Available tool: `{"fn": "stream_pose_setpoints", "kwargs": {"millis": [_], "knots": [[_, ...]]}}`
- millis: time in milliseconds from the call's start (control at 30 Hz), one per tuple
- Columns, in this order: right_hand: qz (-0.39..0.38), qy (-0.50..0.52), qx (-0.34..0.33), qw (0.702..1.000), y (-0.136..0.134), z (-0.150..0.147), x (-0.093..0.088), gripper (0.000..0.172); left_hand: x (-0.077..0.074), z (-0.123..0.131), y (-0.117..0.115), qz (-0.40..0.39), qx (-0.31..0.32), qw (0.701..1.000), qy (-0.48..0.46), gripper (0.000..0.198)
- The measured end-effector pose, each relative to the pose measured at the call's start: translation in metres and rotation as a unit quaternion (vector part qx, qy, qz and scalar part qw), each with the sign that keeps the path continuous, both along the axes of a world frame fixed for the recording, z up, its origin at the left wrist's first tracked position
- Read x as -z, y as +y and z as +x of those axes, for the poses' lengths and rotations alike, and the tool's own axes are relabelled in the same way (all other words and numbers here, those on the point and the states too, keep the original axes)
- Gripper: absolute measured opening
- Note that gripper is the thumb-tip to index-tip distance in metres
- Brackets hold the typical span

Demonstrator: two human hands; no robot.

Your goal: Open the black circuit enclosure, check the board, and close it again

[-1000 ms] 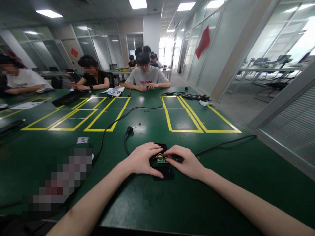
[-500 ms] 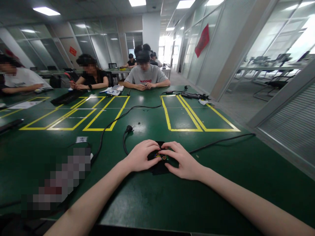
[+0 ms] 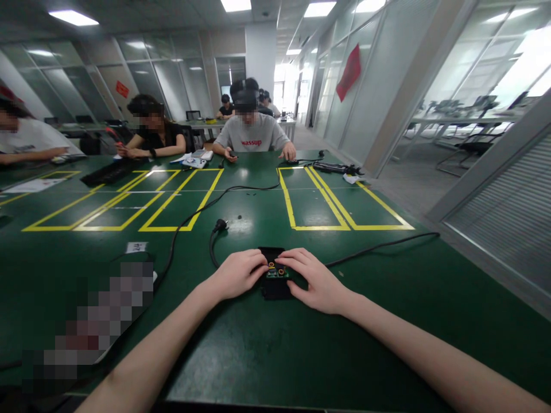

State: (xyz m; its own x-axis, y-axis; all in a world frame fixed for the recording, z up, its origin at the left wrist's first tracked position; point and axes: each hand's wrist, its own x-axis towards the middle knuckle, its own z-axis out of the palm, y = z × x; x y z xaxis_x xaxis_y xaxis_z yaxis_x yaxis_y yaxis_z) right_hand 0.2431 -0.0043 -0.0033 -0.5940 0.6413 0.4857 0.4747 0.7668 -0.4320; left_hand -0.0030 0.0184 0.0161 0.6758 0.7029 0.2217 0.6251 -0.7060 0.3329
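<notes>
A small green circuit board [image 3: 275, 273] with copper ring coils lies in front of me, amid an open black plastic case [image 3: 278, 289]. One part of the case spreads toward me and another part shows beyond the board. My left hand [image 3: 241, 272] is closed, thumb and fingers pinching the board's left edge. From the right, my right hand [image 3: 321, 281] grips around the board and case, fingertips at the board's far right and thumb by the near case part. The exact contact under my right fingers is hidden.
A black cord with a plug [image 3: 220, 225] curls beyond my left hand; another cord [image 3: 383, 244] runs off right. A pixelated long object [image 3: 99, 310] lies at left on the green table [image 3: 241, 355]. Yellow tape rectangles [image 3: 321, 228] mark the far part. Several people sit beyond.
My left fingers have drawn back left and pinched together, uncovering the board and near case part. My right hand stays nearly in place. The person opposite has spread their hands apart.
</notes>
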Motion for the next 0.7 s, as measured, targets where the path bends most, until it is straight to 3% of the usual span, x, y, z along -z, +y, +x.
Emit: {"fn": "stream_pose_setpoints", "kwargs": {"millis": [167,300,500,700], "knots": [[0.009,0.004,0.072,0.997,0.004,0.005,-0.001,0.021,0.002,0.0,0.0,-0.013,-0.038,0.999,0.002,0.023],[-0.001,-0.027,0.067,0.997,0.01,0.01,-0.001,0.008,-0.002,0.002,-0.002,-0.039,-0.052,0.998,-0.024,0.024],[0.035,0.029,0.017,0.999,0.003,0.013,-0.01,0.014,-0.011,0.004,-0.012,-0.049,-0.027,0.993,-0.102,0.017],[0.043,-0.004,-0.064,0.997,-0.002,0.016,-0.012,0.013,-0.006,0.007,-0.019,-0.096,0.026,0.987,-0.124,0.015]]}}
